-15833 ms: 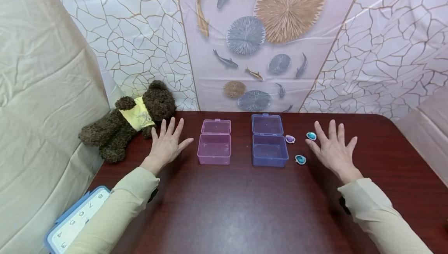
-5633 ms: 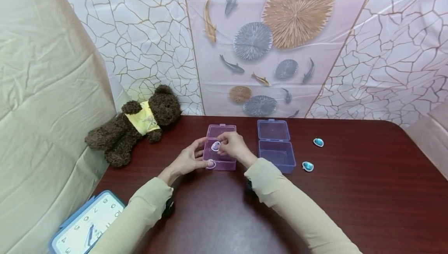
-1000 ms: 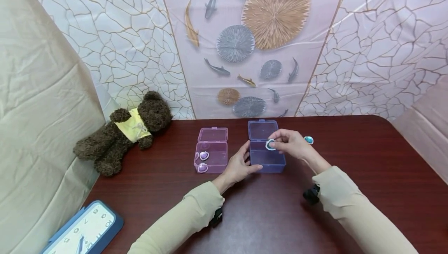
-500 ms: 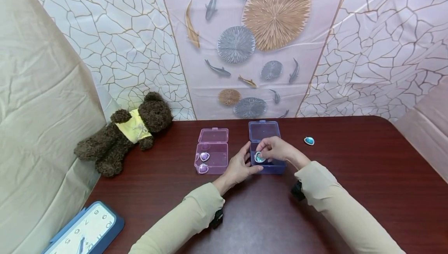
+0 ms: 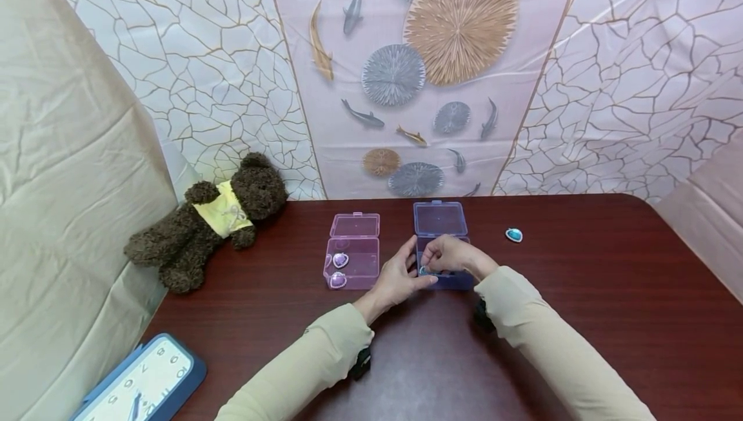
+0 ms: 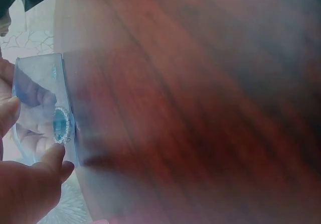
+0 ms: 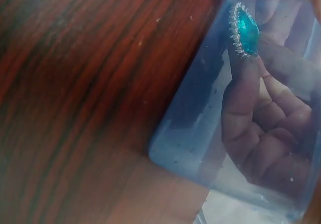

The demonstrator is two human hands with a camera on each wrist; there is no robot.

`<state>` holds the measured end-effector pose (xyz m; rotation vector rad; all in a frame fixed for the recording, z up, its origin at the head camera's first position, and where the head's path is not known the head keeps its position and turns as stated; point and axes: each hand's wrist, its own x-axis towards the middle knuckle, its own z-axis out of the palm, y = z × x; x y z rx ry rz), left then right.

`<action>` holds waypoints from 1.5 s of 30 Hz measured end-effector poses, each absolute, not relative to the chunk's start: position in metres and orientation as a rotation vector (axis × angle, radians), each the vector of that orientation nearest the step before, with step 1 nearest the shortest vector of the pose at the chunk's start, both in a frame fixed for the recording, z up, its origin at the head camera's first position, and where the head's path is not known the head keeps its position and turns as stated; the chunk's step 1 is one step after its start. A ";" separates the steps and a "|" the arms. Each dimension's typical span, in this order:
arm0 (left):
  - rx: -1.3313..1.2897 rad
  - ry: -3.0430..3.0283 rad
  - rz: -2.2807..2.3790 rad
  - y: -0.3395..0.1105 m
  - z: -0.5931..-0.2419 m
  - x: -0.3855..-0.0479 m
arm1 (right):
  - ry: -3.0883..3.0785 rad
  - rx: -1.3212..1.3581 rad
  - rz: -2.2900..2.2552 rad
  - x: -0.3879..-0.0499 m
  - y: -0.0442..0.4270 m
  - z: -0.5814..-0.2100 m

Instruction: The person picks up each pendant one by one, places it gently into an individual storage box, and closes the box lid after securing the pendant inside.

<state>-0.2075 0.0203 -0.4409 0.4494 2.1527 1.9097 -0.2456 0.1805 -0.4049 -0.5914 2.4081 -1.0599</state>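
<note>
My left hand [image 5: 397,277] holds the open blue plastic box [image 5: 440,219] at its near left corner, fingers along the left wall and thumb at the front. My right hand [image 5: 455,255] reaches down into that box and pinches a teal heart-shaped gem [image 7: 248,33] with a beaded silver rim. Through the clear wall in the right wrist view, the gem is near the box's side, at my fingertips. A second teal gem [image 5: 514,234] lies on the table to the right. Left of my hands stands an open pink box [image 5: 362,266] holding purple gems [image 5: 340,260].
A brown teddy bear [image 5: 209,221] in a yellow top lies at the table's back left. A blue-framed clock [image 5: 145,379] is at the front left. Patterned cloth [image 5: 393,76] hangs behind the dark red table [image 5: 429,356].
Over the last second my right hand has carried the teal gem down and left into the blue box. The left hand has stayed at that box. Earlier, purple gems went into the pink box.
</note>
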 end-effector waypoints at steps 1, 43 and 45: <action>0.447 2.153 1.910 0.020 -0.441 -0.207 | 2.414 -0.603 -1.057 -0.246 0.180 -0.405; 0.464 2.072 1.983 0.020 -0.441 -0.207 | 2.835 0.330 -1.589 -0.244 0.303 -0.406; 0.458 2.076 1.978 0.020 -0.441 -0.207 | 2.814 0.419 -1.556 -0.243 0.312 -0.412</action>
